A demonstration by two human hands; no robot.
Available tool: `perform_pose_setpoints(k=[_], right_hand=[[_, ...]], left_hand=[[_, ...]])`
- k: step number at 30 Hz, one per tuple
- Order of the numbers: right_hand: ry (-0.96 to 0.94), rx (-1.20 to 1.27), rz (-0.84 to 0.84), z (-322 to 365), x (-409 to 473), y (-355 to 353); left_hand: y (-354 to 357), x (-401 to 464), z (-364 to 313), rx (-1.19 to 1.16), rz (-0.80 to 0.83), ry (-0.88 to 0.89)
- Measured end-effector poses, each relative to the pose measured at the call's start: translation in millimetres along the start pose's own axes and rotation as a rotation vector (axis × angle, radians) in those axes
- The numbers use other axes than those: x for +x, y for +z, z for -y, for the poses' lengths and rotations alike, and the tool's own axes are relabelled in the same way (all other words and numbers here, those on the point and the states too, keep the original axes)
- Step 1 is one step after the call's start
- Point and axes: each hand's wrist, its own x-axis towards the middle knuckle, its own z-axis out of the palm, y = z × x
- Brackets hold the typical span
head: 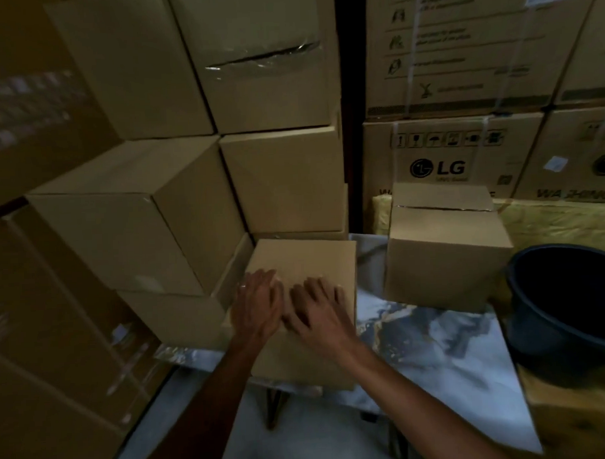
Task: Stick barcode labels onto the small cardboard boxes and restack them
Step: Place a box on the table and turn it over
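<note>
Cardboard box [305, 263], small and plain brown, sits at the near left part of the marbled counter [432, 345], its left side close against the stack of boxes [177, 213] piled along the left. Both hands lie flat on its top: the left hand [257, 306] near the left edge, a ring on 1 finger, and the right hand [317, 314] just beside it, the 2 almost touching. Fingers of both are straight and spread, pressing down on the cardboard rather than gripping it; no label can be made out beneath them in the blur. A second small box [446, 258] stands further right on the counter, apart from the first, with a third box [440, 195] set on top of it. At the right edge a dark round tub [568, 309] rests. Behind, large printed cartons [463, 148] carry an LG logo, with a yellowish padded sheet [554, 220] lying in front of them
</note>
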Motion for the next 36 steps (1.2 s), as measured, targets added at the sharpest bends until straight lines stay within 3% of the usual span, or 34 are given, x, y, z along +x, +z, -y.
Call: perform_pose_setpoints(k=[2,5,13,23,31,36], right_hand=[[0.018,-0.131,0.0,7,-6,17],[0.055,-0.204,0.01,7,-11,22],[0.198,-0.337,0.217,15,-32,8],[0.313,-0.409,0.344,57,-53,15],[0.238,-0.343,0.255,71,-71,31],[0.145,-0.285,0.038,39,-90,28]], left_hand=[[-3,-11,19,0.058,0.111,-0.065],[-4,-20,26,0.17,0.201,-0.027],[-8,-10,22,0.167,0.284,0.087],[-17,-1,32,0.107,0.322,0.184],[-30,-4,45,0.099,0.363,0.213],[-22,-29,29,0.188,0.339,0.097]])
